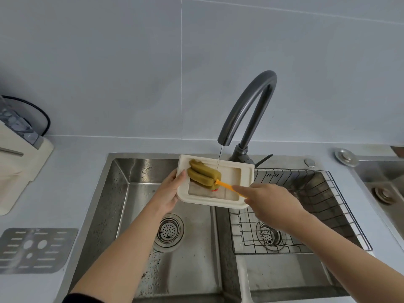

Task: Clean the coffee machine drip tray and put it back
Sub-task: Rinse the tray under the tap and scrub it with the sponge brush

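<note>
Mid-frame, the left grip (172, 191) clasps the drip tray (248, 173) over the sink (131, 193) under the running tap (247, 110). In it lies a green sponge brush (204, 174), the right grip (269, 202) pinching its orange handle.

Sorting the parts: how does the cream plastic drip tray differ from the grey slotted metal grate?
The cream plastic drip tray is held over the sink by the left hand; the grey slotted metal grate lies flat on the counter. The tray is a walled basin; the grate is pierced. Both are rounded rectangles.
</note>
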A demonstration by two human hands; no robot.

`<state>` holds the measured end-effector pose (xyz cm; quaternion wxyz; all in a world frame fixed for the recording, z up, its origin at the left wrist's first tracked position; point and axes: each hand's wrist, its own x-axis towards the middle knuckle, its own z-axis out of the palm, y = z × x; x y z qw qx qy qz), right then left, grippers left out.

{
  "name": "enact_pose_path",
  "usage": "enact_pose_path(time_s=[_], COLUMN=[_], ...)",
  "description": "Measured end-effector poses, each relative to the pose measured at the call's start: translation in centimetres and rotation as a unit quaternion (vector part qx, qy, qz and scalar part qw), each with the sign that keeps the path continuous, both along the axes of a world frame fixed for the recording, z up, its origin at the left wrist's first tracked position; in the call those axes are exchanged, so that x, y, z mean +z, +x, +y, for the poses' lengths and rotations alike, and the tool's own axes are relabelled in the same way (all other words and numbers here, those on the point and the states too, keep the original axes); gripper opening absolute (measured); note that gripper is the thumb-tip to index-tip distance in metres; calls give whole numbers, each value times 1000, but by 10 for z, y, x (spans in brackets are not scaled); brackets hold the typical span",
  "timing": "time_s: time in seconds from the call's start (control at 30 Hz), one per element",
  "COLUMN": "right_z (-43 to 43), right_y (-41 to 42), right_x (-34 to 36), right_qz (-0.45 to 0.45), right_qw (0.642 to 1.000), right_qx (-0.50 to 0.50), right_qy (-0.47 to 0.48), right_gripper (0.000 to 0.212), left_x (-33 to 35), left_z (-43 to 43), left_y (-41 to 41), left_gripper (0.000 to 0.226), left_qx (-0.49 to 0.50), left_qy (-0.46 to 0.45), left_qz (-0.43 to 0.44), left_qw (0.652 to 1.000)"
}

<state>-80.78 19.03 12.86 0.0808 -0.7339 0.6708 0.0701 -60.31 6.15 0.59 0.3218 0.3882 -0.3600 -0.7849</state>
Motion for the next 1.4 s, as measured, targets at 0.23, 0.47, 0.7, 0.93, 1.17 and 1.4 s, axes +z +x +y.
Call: enact_pose_path(time_s=[0.23, 0.47, 0.7, 0.93, 1.17, 1.4], right_z=[5, 21, 22, 12, -11, -15], right_y=[-3, -16, -33, -36, -10, 5], right_x=[-5, 0, 11, 15, 11, 1], right_qz=[10, 74, 121, 86, 42, 40], right_qw=[1000, 995, 991, 996, 999, 994], right_qx=[23, 41, 47, 18, 22, 96], right_qy=[12, 55, 43, -12, -26, 14], right_gripper=[62, 70, 70, 64, 62, 73], left_x=[-1, -3, -1, 16, 30, 33], left_z=[-5, 1, -1, -9, -10, -14], left_y=[-9, -24, -16, 4, 13, 33], left_gripper=[53, 57, 46, 72, 34, 66], left_qx=[12, -16, 12, 24, 36, 42], left_qy=[-4, -22, -23, -44, -56, -68], left_qz=[-1, -19, -33, -32, -56, -60], left_qw=[1000, 999, 999, 998, 996, 995])
